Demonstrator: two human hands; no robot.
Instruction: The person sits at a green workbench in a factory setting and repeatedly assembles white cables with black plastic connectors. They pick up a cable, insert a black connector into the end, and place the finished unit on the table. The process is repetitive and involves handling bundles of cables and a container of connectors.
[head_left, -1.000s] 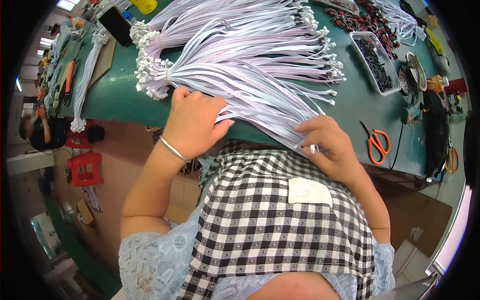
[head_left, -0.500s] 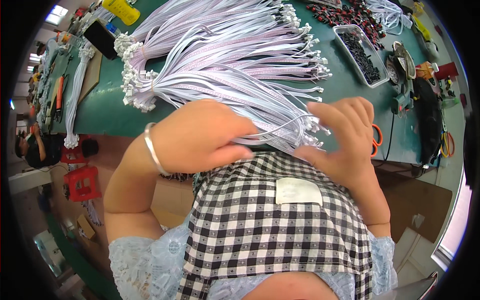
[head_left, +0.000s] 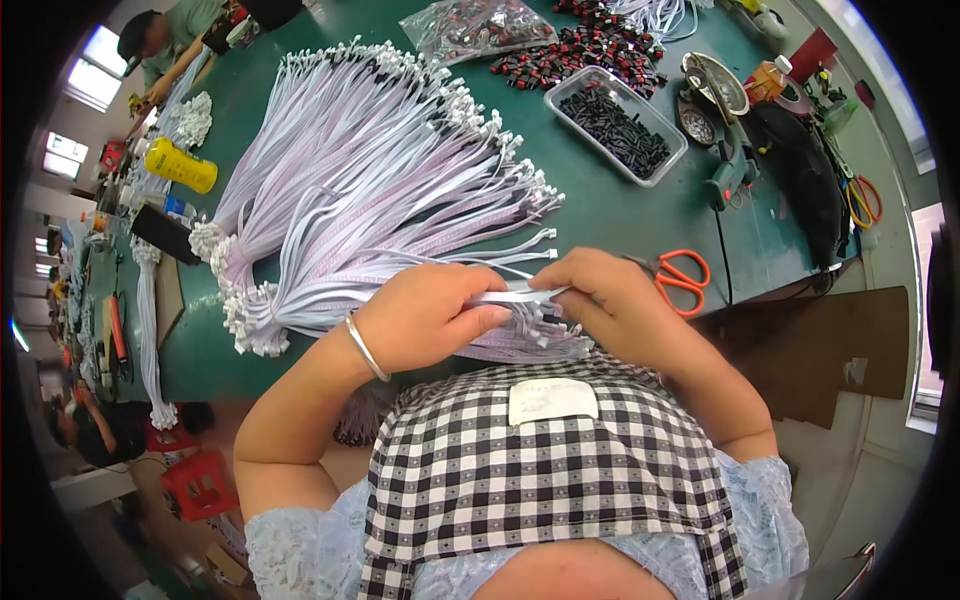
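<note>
A big fan of pale lilac flat ribbon cables [head_left: 370,190] with white end connectors lies across the green table [head_left: 610,215]. My left hand [head_left: 430,315], a silver bangle on its wrist, and my right hand [head_left: 610,300] meet just above the table's near edge. Both pinch the same small bunch of ribbon cables [head_left: 520,295] between them, held roughly level. More cable ends [head_left: 535,340] hang beneath my hands. A black-and-white checked apron [head_left: 540,480] covers my lap below.
Orange-handled scissors [head_left: 680,280] lie just right of my right hand. A clear tray of small black parts [head_left: 615,125], red-and-black pieces [head_left: 580,55], a plastic bag, a tape holder and a yellow bottle [head_left: 180,165] sit further back. Other people work at the far left.
My hands have come together from either side of the cable pile and now hold one small bunch between them. The view has tilted, showing more of the table.
</note>
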